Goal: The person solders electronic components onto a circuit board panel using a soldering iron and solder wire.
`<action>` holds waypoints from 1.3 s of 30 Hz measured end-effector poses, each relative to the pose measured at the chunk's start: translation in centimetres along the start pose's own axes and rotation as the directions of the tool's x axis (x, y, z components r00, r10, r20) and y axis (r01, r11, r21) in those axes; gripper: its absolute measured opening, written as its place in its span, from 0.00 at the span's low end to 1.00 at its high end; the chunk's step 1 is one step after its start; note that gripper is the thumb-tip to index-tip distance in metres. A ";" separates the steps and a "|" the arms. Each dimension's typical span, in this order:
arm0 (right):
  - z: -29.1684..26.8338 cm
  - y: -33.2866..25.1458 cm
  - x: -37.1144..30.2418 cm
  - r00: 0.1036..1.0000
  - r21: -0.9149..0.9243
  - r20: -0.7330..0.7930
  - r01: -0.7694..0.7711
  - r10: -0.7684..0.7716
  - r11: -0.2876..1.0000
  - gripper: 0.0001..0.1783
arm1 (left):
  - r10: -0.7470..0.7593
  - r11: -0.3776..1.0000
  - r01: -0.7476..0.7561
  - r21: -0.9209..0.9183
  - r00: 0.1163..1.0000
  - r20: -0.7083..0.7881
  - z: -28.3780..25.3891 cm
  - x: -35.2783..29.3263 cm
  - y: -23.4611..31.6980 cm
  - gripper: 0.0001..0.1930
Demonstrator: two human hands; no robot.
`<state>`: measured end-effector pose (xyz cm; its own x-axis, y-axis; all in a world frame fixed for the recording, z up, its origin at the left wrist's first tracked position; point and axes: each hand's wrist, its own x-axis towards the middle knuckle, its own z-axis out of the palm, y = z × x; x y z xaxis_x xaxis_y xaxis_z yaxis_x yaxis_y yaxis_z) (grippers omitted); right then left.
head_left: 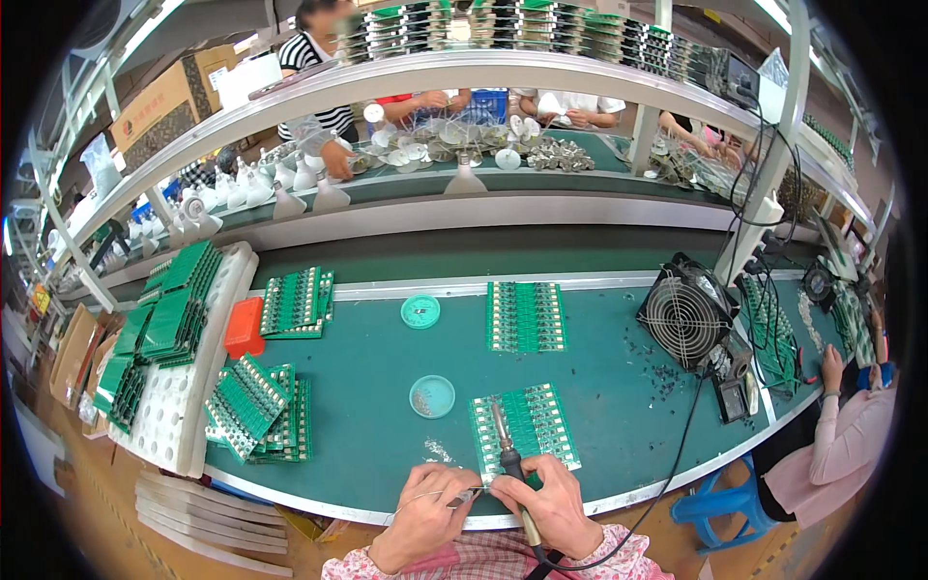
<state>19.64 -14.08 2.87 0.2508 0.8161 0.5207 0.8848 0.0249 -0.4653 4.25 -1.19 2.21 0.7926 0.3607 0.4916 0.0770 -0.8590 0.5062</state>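
Near the front edge of the bench, a green circuit board panel [527, 430] lies flat with rows of pale parts on it. My right hand [553, 503] is closed around a soldering iron [509, 458], whose metal tip points away over the panel. Close by on the left, my left hand [433, 505] pinches a thin wire [420, 496] that looks like solder. A small grey piece also shows at its fingers, too small to name. The fingertips of both hands almost meet at the panel's near left corner.
A second board panel [525, 317] lies farther back. Left are two small round dishes [432, 397] [420, 311], board stacks [253, 411], a red box [245, 327] and a white foam tray [172, 425]. A fan [681, 314] stands right. The iron's cord [667, 483] crosses the front edge.
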 end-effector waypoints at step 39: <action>0.3 2.2 -3.1 0.902 0.075 -0.285 -0.316 0.324 0.946 0.12 | -0.434 0.901 0.426 -0.080 0.891 -0.132 0.9 -2.0 -2.5 0.07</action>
<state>20.70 -16.37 -0.02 0.6247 0.5796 0.5233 0.7283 -0.1906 -0.6582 2.98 -0.07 -0.65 0.5930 0.7421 0.3125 0.3593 -0.5912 0.7221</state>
